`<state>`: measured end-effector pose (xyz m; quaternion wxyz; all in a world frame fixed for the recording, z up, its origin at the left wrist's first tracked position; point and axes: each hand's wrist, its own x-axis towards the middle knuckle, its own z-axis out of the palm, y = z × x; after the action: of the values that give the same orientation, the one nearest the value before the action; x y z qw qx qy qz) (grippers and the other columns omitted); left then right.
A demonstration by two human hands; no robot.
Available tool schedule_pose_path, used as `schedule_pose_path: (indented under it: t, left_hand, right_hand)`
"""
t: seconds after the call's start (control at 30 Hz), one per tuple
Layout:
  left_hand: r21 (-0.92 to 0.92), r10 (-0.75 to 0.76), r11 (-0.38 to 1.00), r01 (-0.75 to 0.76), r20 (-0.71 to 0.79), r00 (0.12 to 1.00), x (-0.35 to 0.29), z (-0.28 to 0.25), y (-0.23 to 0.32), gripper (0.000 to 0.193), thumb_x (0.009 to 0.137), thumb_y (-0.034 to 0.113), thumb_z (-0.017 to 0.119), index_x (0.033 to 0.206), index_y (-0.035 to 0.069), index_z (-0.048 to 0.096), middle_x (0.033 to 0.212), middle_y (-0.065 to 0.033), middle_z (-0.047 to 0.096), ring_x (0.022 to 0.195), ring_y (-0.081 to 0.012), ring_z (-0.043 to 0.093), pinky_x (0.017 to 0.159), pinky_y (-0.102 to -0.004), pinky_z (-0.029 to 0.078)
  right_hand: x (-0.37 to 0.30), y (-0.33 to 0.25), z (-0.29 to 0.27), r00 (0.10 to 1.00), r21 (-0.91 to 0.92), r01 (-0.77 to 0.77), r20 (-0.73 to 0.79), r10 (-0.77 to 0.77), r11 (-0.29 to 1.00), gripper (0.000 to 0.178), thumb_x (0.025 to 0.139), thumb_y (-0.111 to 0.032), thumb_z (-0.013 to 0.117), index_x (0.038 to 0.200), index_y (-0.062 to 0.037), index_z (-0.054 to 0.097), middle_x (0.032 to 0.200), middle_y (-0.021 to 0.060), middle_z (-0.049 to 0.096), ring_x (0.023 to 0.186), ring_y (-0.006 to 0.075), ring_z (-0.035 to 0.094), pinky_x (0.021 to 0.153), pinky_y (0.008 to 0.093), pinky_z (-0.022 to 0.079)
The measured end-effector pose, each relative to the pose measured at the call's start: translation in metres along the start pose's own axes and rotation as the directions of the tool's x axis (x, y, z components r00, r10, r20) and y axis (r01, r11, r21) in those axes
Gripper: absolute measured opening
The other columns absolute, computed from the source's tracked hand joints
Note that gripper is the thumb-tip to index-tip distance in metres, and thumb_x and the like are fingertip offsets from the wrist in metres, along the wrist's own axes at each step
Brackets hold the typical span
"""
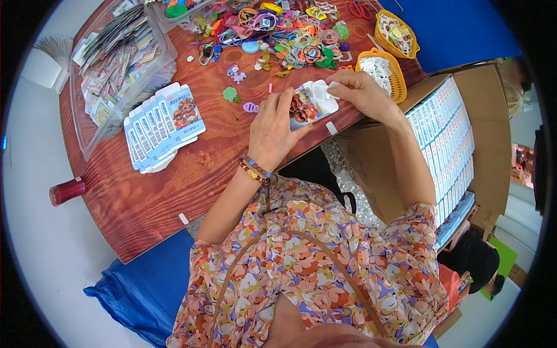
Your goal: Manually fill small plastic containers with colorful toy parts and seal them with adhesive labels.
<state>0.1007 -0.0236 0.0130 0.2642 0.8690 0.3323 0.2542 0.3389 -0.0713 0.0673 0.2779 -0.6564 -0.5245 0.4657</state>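
Free tabletop [219, 168] between cartons [155, 130], left forearm [233, 203]

Flat cartons [168, 126] lie on the table [174, 203], right of the bin [166, 55].

I see my red-brown wood-grained surface [133, 211] in bright, fairly even light with soft shadows; fisheye distortion bows its left edge, and blackness rounds off my view's corners.
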Motion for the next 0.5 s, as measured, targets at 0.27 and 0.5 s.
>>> schedule_pose_path:
  t: [0.27, 0.5]
  left_hand:
    - [0.016, 0.013, 1.0, -0.013, -0.031, 0.999, -0.001, 0.002, -0.002, 0.081, 0.069, 0.032, 0.086, 0.134, 0.003, 0.047, 0.116, -0.0162, 0.056, 0.104, -0.0346, 0.059, 0.086, -0.0427, 0.053]
    - [-0.01, -0.025, 1.0, 0.025, -0.006, 1.0, -0.002, 0.004, -0.003, 0.08, 0.069, 0.031, 0.086, 0.133, 0.002, 0.047, 0.115, -0.0166, 0.056, 0.104, -0.0358, 0.059, 0.086, -0.0435, 0.053]
  right_hand:
    - [-0.009, -0.013, 0.005, 0.989, -0.047, 0.15, 0.009, -0.15, 0.988, 0.018, 0.092, -0.011, 0.063, 0.103, 0.0032, 0.068, 0.1, 0.0032, 0.064, 0.086, 0.0086, 0.058, 0.076, 0.0238, 0.047]
    - [-0.01, -0.034, 0.007, 0.971, -0.185, 0.221, -0.053, -0.234, 0.958, 0.013, 0.089, -0.005, 0.063, 0.095, 0.0044, 0.068, 0.106, 0.0063, 0.065, 0.095, 0.0149, 0.062, 0.078, 0.0283, 0.05]
